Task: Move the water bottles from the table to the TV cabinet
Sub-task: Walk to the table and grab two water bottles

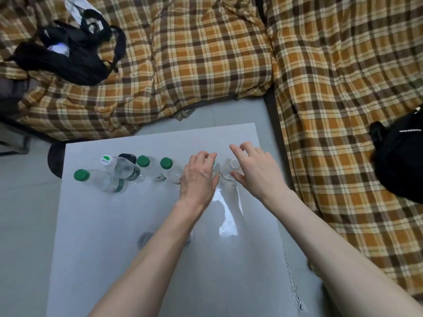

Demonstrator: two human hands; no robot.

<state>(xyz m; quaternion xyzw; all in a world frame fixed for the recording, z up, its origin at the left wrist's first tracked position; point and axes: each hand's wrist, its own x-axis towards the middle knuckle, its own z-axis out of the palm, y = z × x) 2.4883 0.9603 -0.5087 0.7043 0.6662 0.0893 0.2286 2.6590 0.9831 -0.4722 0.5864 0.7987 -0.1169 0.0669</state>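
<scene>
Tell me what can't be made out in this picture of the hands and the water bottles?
All in the head view:
- The bottle under the left hand: that hand covers all but a green sliver, so its grip cannot be told.
- The right hand reaches at the white-capped bottle; contact is unclear.
- The TV cabinet: out of frame.
- Bottle labels: too small and blurred to read.
- The black bag: cut off by the right edge.

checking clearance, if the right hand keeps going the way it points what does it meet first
Probably the clear plastic bottle with the white cap, right under the right hand; its fingers already reach over it.
</scene>
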